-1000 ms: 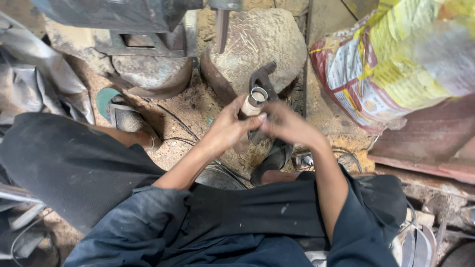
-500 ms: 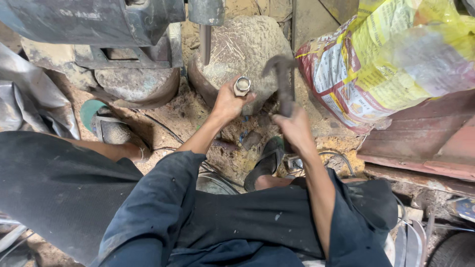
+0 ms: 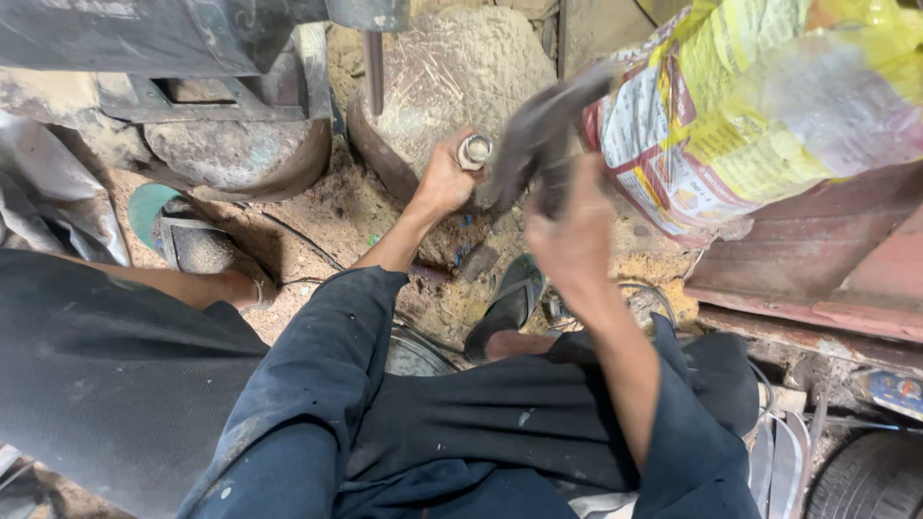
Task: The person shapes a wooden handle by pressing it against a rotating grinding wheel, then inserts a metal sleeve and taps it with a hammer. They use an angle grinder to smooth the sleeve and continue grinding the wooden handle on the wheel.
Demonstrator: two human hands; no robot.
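Dirt and rubble covered the floor (image 3: pixel 327 216) in the head view, where a person sat low with both arms stretched forward over dark trousers. The left hand (image 3: pixel 444 181) was closed around a short metal tube (image 3: pixel 473 151), fingers wrapped about its body, so that the round open end faced up toward the camera. The tube stood against the near edge of a big rounded stone block (image 3: pixel 461 67) that rose from the floor straight ahead. The right hand (image 3: pixel 574 235) was clenched on the handle of a dark hammer (image 3: pixel 538 135), raised and blurred, with its head just beside the tube on the right side; whether the head touched the tube could not be told.

A thin metal rod (image 3: pixel 374 72) hung down over the left part of the block. Left of the block lay a second, flatter stone (image 3: pixel 226 154) under a grey metal frame (image 3: pixel 144 38). A foot in a sandal with a green sole (image 3: pixel 187 240) rested on the floor at the left, and a dark sandal (image 3: pixel 510 303) lay near the person's lap, below the hands. A bulging printed sack (image 3: pixel 769 106) in yellow, white and red filled the upper right, sitting on a rusty red metal beam (image 3: pixel 817 279). A tyre (image 3: pixel 870 481) showed in the lower right corner.
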